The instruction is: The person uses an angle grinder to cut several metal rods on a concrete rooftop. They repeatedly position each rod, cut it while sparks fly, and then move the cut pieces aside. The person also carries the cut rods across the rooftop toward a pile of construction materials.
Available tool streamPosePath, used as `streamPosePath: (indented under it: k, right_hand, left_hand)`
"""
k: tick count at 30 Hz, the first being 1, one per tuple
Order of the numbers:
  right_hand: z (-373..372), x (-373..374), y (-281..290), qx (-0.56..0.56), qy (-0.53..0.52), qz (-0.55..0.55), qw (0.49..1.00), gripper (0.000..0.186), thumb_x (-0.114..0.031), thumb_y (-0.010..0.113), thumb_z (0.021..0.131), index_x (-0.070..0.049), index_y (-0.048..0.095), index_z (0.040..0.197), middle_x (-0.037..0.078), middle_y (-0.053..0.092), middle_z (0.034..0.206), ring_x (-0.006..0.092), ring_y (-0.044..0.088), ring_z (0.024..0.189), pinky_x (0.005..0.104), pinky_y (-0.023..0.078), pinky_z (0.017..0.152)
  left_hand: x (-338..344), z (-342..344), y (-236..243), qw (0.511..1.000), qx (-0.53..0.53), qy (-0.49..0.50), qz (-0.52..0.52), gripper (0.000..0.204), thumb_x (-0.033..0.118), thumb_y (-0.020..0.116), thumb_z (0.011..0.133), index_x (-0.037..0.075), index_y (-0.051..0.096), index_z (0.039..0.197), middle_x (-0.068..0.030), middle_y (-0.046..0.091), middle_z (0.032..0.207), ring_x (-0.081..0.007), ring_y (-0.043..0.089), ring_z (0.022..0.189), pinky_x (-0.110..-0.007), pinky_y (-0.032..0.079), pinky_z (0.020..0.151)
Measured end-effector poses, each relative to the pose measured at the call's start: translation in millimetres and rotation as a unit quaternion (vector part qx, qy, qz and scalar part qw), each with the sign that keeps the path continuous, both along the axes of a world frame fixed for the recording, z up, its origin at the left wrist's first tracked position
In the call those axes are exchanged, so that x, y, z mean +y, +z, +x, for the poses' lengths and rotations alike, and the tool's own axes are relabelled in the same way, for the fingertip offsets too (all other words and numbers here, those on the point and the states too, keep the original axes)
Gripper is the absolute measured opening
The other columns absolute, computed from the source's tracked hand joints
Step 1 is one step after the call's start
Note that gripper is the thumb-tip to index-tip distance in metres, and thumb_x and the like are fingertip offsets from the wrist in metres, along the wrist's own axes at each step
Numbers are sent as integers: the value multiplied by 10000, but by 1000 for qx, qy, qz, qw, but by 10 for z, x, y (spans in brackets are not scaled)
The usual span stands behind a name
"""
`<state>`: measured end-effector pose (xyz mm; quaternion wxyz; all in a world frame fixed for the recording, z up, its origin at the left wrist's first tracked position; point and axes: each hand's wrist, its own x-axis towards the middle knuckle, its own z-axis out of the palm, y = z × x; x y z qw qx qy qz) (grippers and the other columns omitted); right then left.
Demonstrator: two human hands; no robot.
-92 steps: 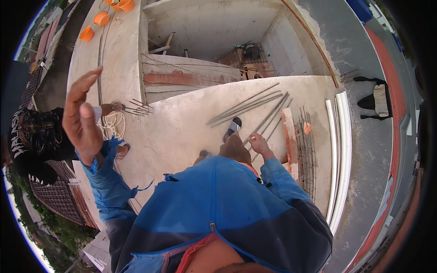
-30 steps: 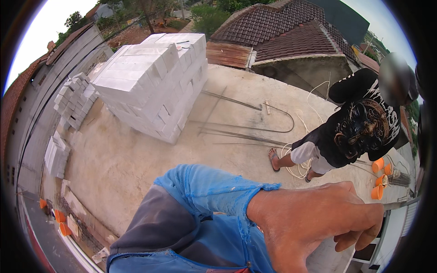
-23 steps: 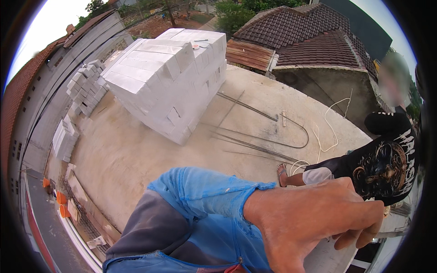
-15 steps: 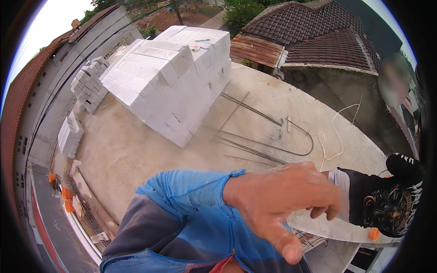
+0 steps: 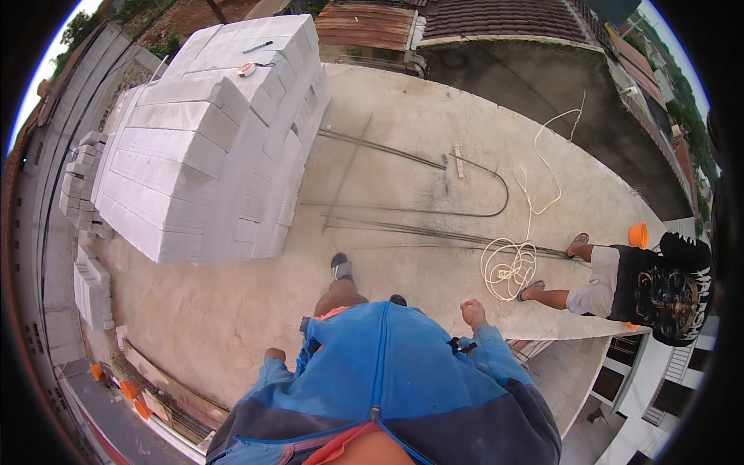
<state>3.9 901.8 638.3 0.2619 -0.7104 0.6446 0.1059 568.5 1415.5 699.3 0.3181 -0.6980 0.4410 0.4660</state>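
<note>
My right hand [image 5: 473, 312] hangs in front of my blue jacket [image 5: 341, 341], its fingers curled in with no object visible in them. Low at my left side, my left hand [image 5: 274, 353] shows only in part past the sleeve; its fingers are hidden. Neither hand touches anything I can make out. Ahead to the left rises a big stack of white blocks [image 5: 174, 147]. On top of it lie a tape measure [image 5: 246, 70] and a dark pen-like stick [image 5: 258, 46]. Steel bars [image 5: 418, 229] lie on the concrete ahead of me.
A coiled cream cord [image 5: 508, 267] lies right of the bars, near another person [image 5: 612, 283] and an orange bucket [image 5: 638, 234]. Smaller block piles [image 5: 93, 291] stand at left. The concrete slab [image 5: 411, 101] ends at a curved edge on the right. A wooden strip [image 5: 459, 161] lies near the bars.
My left arm, stretched across in front of me with fingers apart, has dropped to my left side. My right hand has come into view. The view has tilted down and turned right.
</note>
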Motion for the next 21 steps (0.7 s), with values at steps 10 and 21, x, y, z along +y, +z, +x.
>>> streamPosePath:
  k: [10,21]
  right_hand:
    - [1210,555,-244,-183,-134,232,946,488,-417,753,916,-81,763,1270,198,778,1289,427,696,1271,493,565,1044]
    - [3269,-2500,87,-121,-129,151,973,465,-394,737,1021,-89,703,1371,216,787,1243,350,754,1163,455,583,1016]
  left_hand:
    - [-1645,2220,-484,887,-73,352,-289,231,224,625,955,94,816,957,-167,818,1009,-364,780,989,-485,621,871]
    - [-6397,3311,308,745,131,456,-470,242,230,698,1076,16,725,1185,-83,768,1043,-157,706,919,-327,571,853]
